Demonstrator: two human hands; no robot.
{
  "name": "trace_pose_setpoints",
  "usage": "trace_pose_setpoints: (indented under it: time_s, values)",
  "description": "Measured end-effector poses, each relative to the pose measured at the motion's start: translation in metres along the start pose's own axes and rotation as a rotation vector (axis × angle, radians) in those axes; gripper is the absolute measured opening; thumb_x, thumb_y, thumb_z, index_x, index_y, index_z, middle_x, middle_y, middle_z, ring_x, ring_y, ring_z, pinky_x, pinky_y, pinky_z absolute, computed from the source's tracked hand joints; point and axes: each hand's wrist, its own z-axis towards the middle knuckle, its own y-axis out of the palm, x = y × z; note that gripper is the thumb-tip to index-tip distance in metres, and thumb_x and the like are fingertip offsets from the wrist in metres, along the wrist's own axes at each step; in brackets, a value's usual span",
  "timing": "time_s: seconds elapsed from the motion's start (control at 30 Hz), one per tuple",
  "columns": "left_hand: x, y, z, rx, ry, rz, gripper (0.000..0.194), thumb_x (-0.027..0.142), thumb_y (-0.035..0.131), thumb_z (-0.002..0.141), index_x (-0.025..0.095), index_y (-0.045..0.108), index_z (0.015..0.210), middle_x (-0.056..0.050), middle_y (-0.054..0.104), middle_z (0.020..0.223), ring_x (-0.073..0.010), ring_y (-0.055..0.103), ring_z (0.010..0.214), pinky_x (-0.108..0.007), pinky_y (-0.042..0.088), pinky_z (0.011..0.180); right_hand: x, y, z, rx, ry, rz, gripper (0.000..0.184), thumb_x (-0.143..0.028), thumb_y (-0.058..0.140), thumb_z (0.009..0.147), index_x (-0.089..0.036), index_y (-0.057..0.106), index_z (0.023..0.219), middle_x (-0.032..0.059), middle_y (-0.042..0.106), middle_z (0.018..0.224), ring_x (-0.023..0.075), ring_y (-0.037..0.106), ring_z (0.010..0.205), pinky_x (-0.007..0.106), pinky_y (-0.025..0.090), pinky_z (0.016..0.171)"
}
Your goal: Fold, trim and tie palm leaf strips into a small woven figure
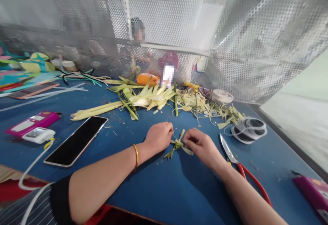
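Observation:
A small knotted piece of green leaf strips (177, 145) lies on the blue table between my two hands, its ends fanning out. My left hand (159, 137) is closed just left of it, with the fingertips curled under and a fine pale strand near them. On the other side, my right hand (202, 145) pinches close to the piece's right edge; what its fingertips hold is too small to make out. Red-handled scissors (228, 150) lie partly open beside my right forearm, which hides part of them.
Long pale leaves (151, 97) and a heap of shredded trimmings (194, 102) lie beyond my hands. A spool of clear line (249, 129) stands to the right. At left are a black phone (78, 139) and a magenta packet (33, 122). A perforated screen (169, 23) borders the back.

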Motion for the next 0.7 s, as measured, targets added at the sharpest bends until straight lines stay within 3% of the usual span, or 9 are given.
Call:
trace_pose_setpoints:
  time_s: [0.07,0.17,0.33,0.43,0.53,0.7]
  values:
    - [0.000,0.001,-0.002,0.010,-0.007,-0.005,0.014,0.017,0.047,0.087,0.020,0.060,0.081,-0.004,0.067,0.086,-0.0188,0.062,0.082,-0.029,0.042,0.071,-0.002,0.003,0.000,0.010,-0.063,0.061,0.018,-0.025,0.052,0.085,-0.021,0.054,0.068,0.0020,0.062,0.078,0.0152,0.054,0.072,0.026,0.039,0.067]
    - [0.000,0.002,-0.003,0.012,-0.047,-0.059,0.015,0.017,0.046,0.085,0.020,0.060,0.079,-0.004,0.068,0.084,-0.0184,0.062,0.079,-0.029,0.040,0.069,-0.004,0.008,-0.001,-0.088,-0.040,0.212,0.025,-0.033,0.049,0.092,-0.020,0.054,0.071,0.0056,0.067,0.087,0.0176,0.059,0.084,0.027,0.042,0.073]
    - [0.001,-0.003,0.001,0.024,-0.170,-0.444,0.012,0.022,0.053,0.079,0.020,0.062,0.072,0.000,0.067,0.072,-0.0151,0.058,0.069,-0.027,0.038,0.064,-0.001,0.013,-0.003,-0.152,0.019,0.229,0.030,-0.043,0.046,0.094,-0.020,0.053,0.075,0.0014,0.061,0.073,0.0151,0.055,0.069,0.026,0.041,0.066]
    - [0.002,-0.005,0.004,-0.035,-0.203,-0.761,0.009,0.024,0.057,0.075,0.018,0.062,0.069,0.000,0.065,0.068,-0.0132,0.054,0.065,-0.025,0.038,0.062,-0.001,0.013,-0.002,-0.137,0.014,0.202,0.035,-0.047,0.046,0.094,-0.021,0.050,0.072,0.0019,0.060,0.074,0.0154,0.054,0.070,0.026,0.042,0.065]
    - [0.005,-0.007,0.004,-0.176,-0.244,-1.058,0.010,0.025,0.057,0.074,0.016,0.059,0.071,-0.001,0.064,0.069,-0.0108,0.050,0.059,-0.024,0.037,0.057,-0.002,0.013,-0.002,-0.135,0.021,0.175,0.038,-0.051,0.046,0.093,-0.021,0.050,0.070,0.0018,0.059,0.071,0.0153,0.051,0.066,0.026,0.041,0.061]
    - [0.009,-0.010,0.002,-0.252,-0.302,-1.237,0.008,0.023,0.055,0.075,0.017,0.052,0.072,-0.001,0.065,0.071,-0.0076,0.044,0.051,-0.023,0.033,0.051,-0.001,0.013,-0.003,-0.143,0.016,0.168,0.041,-0.055,0.046,0.092,-0.021,0.051,0.069,0.0012,0.057,0.067,0.0151,0.049,0.062,0.025,0.041,0.057]
